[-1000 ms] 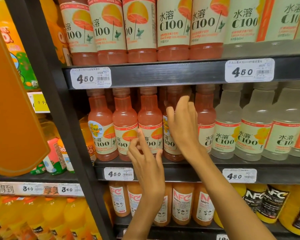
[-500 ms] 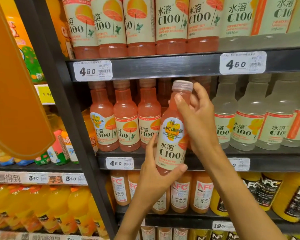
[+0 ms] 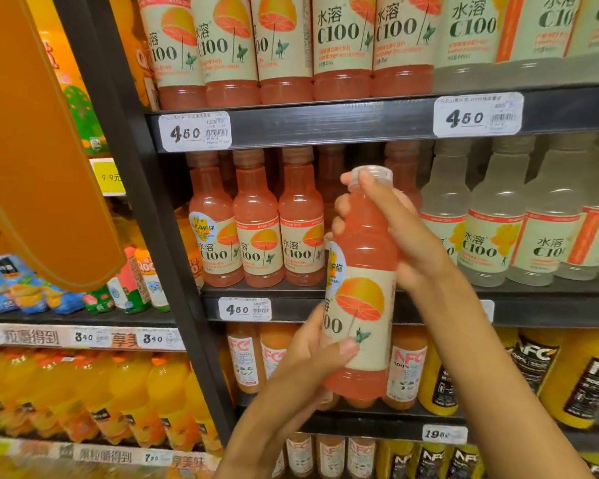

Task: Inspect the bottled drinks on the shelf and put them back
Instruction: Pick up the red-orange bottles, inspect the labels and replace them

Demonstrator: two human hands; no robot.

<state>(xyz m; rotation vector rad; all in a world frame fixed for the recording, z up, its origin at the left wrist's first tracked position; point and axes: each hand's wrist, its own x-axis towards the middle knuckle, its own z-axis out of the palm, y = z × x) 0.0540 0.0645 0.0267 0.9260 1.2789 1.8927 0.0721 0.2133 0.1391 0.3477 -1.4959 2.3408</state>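
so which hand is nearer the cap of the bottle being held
Right. The right hand grips the bottle at its neck, fingertips touching the cap. The left hand holds the lower label, far below.

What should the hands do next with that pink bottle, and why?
Probably keep turning the pink plastic drink bottle to check the rest of its label. The right hand grips its neck and the left hand its lower body, in front of the gap in the black middle shelf.

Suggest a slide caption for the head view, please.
Both hands, left hand and right hand, hold a pink C100 bottle before the shelf.
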